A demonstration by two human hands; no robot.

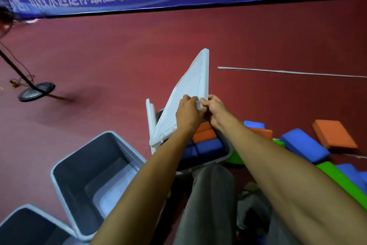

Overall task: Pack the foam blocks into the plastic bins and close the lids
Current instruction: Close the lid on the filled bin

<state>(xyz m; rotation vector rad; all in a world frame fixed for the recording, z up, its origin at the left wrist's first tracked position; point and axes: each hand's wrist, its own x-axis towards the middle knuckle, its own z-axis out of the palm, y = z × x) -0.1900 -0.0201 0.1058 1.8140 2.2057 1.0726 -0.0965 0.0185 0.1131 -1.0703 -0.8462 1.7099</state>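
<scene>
Filled bin [219,160] between second bin [83,165] left, loose blocks [303,145] right.

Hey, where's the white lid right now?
In the head view's centre, the white lid is raised and tilted over the block-filled bin, pinched at its near edge by the left hand and right hand.

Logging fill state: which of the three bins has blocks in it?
The bin under the left hand and right hand: orange and blue blocks inside, white lid held tilted. The grey bin beside it and the bottom-left bin show no blocks.
</scene>
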